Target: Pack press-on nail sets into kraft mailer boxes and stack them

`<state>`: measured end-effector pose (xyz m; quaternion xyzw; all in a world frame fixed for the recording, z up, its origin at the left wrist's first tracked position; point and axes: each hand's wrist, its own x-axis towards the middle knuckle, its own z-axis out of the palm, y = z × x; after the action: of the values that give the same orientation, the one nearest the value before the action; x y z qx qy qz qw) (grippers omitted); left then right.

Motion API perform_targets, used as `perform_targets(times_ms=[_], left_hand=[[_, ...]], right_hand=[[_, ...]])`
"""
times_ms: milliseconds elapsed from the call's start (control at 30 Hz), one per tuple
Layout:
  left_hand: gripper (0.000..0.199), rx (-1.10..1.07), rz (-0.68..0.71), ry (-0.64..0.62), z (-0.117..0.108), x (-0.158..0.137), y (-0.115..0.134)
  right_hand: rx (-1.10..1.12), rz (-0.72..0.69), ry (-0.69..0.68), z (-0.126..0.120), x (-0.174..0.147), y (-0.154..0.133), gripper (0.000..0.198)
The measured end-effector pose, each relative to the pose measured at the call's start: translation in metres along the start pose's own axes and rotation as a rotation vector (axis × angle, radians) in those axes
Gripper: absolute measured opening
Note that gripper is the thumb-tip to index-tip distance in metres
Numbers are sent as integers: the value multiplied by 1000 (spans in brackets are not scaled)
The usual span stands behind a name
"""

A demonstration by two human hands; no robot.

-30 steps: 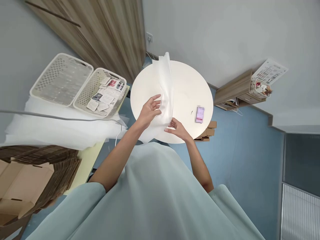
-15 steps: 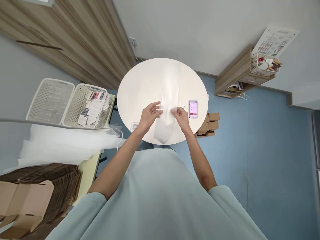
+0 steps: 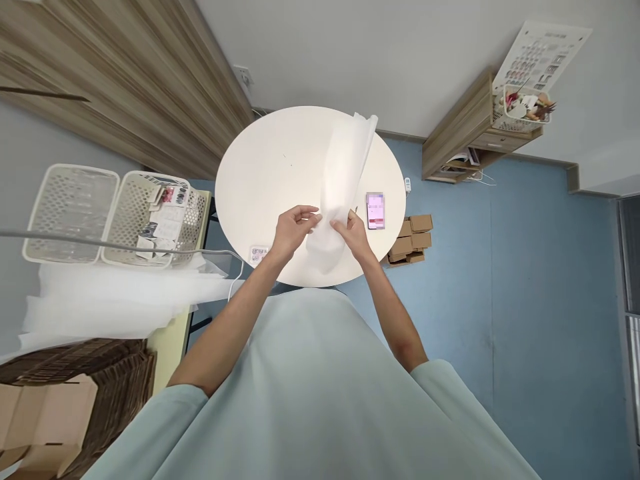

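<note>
A long, thin white foam sheet [image 3: 341, 167] stretches across the round white table [image 3: 260, 167]. Its far end is raised and curled toward the right, past the table's edge. My right hand [image 3: 354, 237] grips the sheet's right edge near its lower part, thumb on top and fingers behind. On the opposite edge, my left hand [image 3: 293, 232] is closed with thumb and fingertips at the sheet. Whether anything lies inside the sheet I cannot tell. A phone [image 3: 375, 211] with a lit pink screen lies right of my right hand. Beside my left wrist is a small clear pack [image 3: 259, 254].
On the left side table [image 3: 173, 347] are a white basket with cards [image 3: 120, 227], another white basket [image 3: 37, 230], stacked white foam sheets [image 3: 110, 300] and flattened cardboard boxes [image 3: 123, 380]. A cable [image 3: 200, 252] crosses there. Small cardboard boxes [image 3: 417, 241] sit right of the table.
The sheet's far end has lifted and curled to the right; it lay flatter before. My right thumb has moved further onto the sheet. The whole view has shifted slightly.
</note>
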<state>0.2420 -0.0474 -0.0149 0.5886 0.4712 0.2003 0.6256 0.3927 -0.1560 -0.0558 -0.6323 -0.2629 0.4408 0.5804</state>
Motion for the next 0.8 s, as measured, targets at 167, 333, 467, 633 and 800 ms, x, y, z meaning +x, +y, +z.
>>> perform_targets(times_ms=[167,333,467,633,800], left_hand=[[34,17,4,27,0,2,-6],[30,35,-5,52,0,7,-14],[27,1,23,40,2,13,-18],[20,19,34,35,7,19,-19],[27,57,57,97,7,29,-29]], right_hand=[[20,5,-48,6,4,2,59],[5,50,-101,12,10,8,65],[-15,91,-107,16,16,13,67],[75,141,-91,20,24,18,49],[122,139,3,22,40,19,43]])
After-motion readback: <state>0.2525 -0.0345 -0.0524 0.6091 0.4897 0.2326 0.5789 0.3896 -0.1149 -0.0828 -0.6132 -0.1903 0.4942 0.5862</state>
